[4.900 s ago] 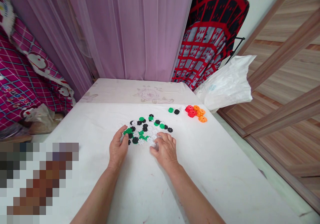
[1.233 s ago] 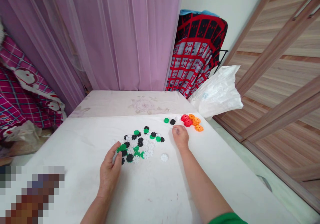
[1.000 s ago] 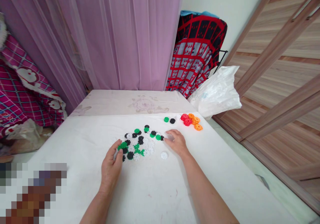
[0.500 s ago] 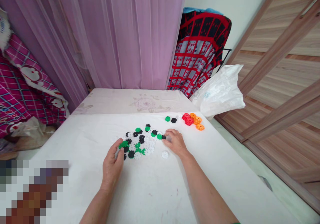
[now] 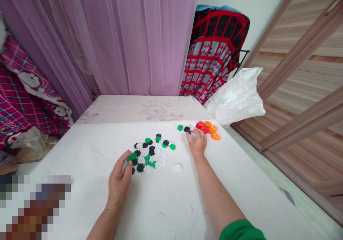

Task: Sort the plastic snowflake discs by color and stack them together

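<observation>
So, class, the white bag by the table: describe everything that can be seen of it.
The white bag looks like thin, crinkled plastic, with a faint bluish print towards its left side. Its upper part flares out to a pointed corner. It slants beside the far right corner of the table, and seems to touch the edge there. Its contents cannot be made out.

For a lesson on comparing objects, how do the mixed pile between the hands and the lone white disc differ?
The mixed pile has many pieces, some overlapping, while the lone white disc sits apart. The mixed pile combines green, black and white; the lone white disc shows only white. The left hand is at the mixed pile's edge; neither hand touches the lone white disc. Both rest on white cloth.
</observation>
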